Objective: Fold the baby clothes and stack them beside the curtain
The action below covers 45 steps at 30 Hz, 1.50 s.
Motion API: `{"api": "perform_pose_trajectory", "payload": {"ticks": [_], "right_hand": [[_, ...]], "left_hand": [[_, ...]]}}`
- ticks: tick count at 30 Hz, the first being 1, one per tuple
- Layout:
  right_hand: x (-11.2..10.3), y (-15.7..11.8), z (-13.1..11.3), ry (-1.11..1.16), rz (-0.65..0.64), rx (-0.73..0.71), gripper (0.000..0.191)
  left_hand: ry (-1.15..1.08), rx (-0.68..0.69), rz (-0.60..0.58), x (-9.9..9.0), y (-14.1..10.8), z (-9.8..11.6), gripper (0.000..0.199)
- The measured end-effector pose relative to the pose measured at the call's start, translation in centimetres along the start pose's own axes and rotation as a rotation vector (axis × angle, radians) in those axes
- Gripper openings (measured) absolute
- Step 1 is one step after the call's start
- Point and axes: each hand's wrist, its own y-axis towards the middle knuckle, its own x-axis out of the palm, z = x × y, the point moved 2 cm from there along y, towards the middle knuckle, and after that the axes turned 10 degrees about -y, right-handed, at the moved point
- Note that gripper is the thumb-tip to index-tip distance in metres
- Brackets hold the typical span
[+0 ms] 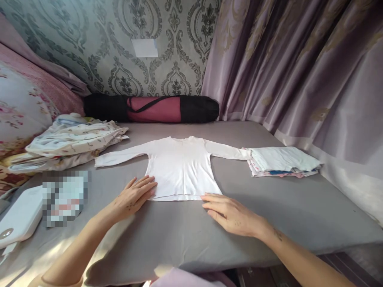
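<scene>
A white long-sleeved shirt (182, 167) lies flat on the grey cloth surface (179, 227), its sleeves stretched out to both sides and its hem toward me. My left hand (134, 195) rests with fingers extended on the shirt's lower left corner. At the lower right corner my right hand (231, 211) lies with its fingers spread, the fingertips touching the hem. Neither hand grasps the fabric. The right cuff meets a stack of folded clothes (284, 159).
Loose patterned clothes (74, 139) are piled at the left. A white device (22, 213) with a cable and a pixelated item (66, 197) lie at the near left. Along the patterned wall is a black and red rolled bag (154, 109); purple curtains (254, 59) hang at the right.
</scene>
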Motion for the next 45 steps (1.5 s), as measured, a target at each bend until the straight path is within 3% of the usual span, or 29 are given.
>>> {"api": "perform_pose_trajectory", "payload": {"ticks": [3,6,9,13,18,32,35,37,40,45], "right_hand": [[-0.6,2.1,0.1,0.047,0.128,0.036,0.027],[0.1,4.7,0.2,-0.04,0.19,0.065,0.016],[1.3,6.2,0.1,-0.142,0.171,0.083,0.011],[2.2,6.8,0.2,-0.22,0.179,0.088,0.016],[2.5,7.2,0.2,-0.273,0.176,0.081,0.018],[2.4,6.9,-0.4,-0.106,0.173,0.038,0.018],[1.3,7.5,1.1,0.096,0.082,0.003,0.02],[0.4,8.2,3.2,0.163,0.132,0.066,0.025],[-0.3,8.9,6.8,-0.05,0.325,0.274,0.036],[1.6,8.3,9.3,-0.297,0.11,0.387,0.053]], "left_hand": [[-0.087,0.094,0.092,-0.3,1.4,3.2,0.04],[-0.2,0.158,0.057,0.6,3.4,6.6,0.035],[-0.236,0.162,0.015,1.8,4.7,8.2,0.03],[-0.229,0.151,-0.011,2.5,5.2,8.2,0.03],[-0.165,0.156,-0.047,2.0,5.1,8.4,0.036],[-0.185,0.201,-0.047,1.2,4.6,8.4,0.031],[-0.238,0.188,-0.031,1.1,4.8,8.6,0.028],[-0.245,0.188,0.019,1.1,5.1,8.6,0.03],[-0.201,0.219,0.088,1.8,5.7,8.2,0.034],[-0.089,0.134,-0.038,4.0,5.9,6.6,0.046]]}}
